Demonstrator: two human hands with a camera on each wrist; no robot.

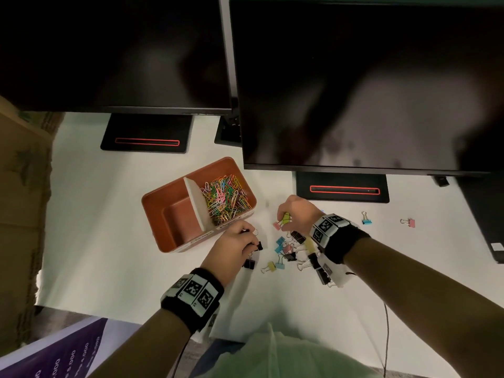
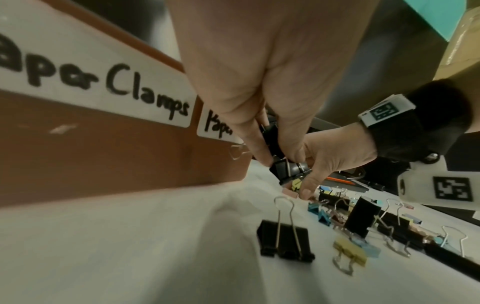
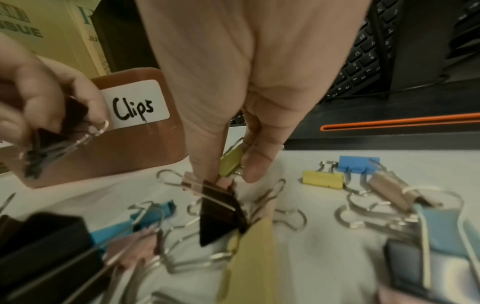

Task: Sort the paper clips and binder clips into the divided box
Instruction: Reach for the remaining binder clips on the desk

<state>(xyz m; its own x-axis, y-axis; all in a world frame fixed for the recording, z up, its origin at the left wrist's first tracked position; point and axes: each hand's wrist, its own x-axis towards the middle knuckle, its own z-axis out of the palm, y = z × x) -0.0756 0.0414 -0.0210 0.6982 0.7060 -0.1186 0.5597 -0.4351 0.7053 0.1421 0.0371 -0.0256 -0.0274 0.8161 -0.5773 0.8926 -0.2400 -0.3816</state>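
While the left hand pinches a bunch of black binder clips just beside the near wall of the divided box, the right hand pinches a yellow binder clip above the loose pile of binder clips on the white desk. Coloured paper clips fill the box's right compartment, its left one bare, with open desk left of the box. Two dark monitors overhang the far edge, their bases close behind box and hands.
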